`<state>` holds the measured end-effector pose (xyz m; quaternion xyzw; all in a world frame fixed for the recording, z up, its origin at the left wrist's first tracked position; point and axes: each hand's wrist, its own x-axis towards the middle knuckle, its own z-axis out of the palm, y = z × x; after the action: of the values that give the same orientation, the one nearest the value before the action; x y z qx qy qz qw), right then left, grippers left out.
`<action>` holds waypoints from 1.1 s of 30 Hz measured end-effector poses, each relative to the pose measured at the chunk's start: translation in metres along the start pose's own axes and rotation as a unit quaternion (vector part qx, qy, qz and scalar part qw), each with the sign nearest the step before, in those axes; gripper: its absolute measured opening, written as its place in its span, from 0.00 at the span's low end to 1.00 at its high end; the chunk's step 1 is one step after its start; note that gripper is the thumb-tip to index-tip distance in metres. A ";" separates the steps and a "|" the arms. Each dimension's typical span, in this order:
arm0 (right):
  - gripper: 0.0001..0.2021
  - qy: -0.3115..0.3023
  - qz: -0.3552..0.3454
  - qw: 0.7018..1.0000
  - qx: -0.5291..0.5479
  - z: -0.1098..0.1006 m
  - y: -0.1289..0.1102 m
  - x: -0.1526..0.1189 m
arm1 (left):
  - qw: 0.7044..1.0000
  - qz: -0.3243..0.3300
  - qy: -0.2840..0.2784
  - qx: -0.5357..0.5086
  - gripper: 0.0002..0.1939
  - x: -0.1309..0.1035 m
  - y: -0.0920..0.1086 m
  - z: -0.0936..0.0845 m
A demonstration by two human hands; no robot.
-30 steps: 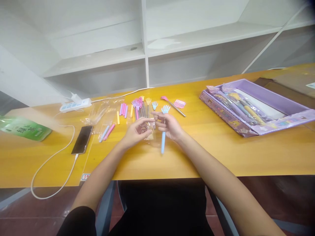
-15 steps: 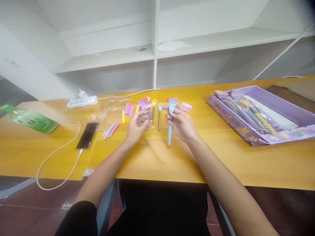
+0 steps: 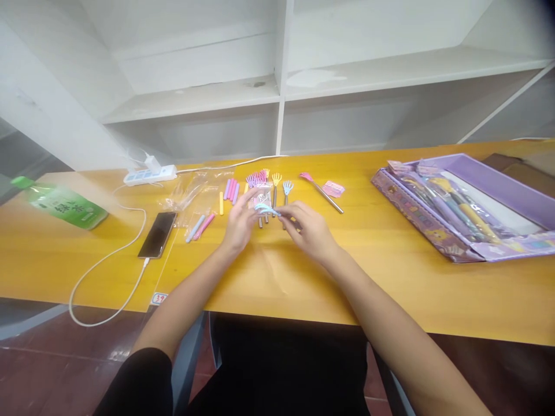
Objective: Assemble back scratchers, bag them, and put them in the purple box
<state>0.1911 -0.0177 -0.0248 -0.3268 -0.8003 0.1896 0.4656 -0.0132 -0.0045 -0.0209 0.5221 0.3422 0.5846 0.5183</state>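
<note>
Over the middle of the table, my right hand (image 3: 310, 228) pinches a light blue back scratcher (image 3: 265, 210) that lies sideways, its claw head pointing at my left hand. My left hand (image 3: 240, 225) is closed round a small clear plastic bag (image 3: 262, 193), and the claw head is at the bag; whether it is inside I cannot tell. Behind the hands lie a yellow back scratcher (image 3: 276, 180), another blue one (image 3: 287, 187) and several pink and purple claw heads (image 3: 255, 179). A pink back scratcher (image 3: 323, 193) rests farther right beside a pink card (image 3: 333, 188).
Coloured sleeves (image 3: 232, 190) and clear wrappers (image 3: 184, 193) lie left of the hands. Beyond are a phone (image 3: 157, 235) on a white cable, a power strip (image 3: 150, 175) and a green bottle (image 3: 65, 203). A purple box (image 3: 427, 222) with bagged back scratchers stands right.
My right hand has moved left and turned the blue back scratcher from upright to sideways, bringing its head to the bag at my left hand. The pink back scratcher is now uncovered.
</note>
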 end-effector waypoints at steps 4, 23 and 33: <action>0.10 0.022 -0.021 0.997 -0.073 0.003 0.004 -0.001 | 0.997 -0.006 -0.028 -0.068 0.30 0.000 0.010 0.002; 0.06 0.057 -0.019 0.992 -0.109 0.003 0.000 -0.003 | 0.999 0.054 0.008 -0.006 0.39 0.003 -0.002 -0.003; 0.06 0.049 -0.025 0.991 -0.124 0.007 -0.001 -0.004 | 0.999 0.009 0.019 -0.031 0.27 0.000 -0.004 -0.003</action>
<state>0.1861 -0.0206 -0.0300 -0.3708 -0.8018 0.0611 0.4647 -0.0146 -0.0028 -0.0253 0.4977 0.3291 0.6091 0.5226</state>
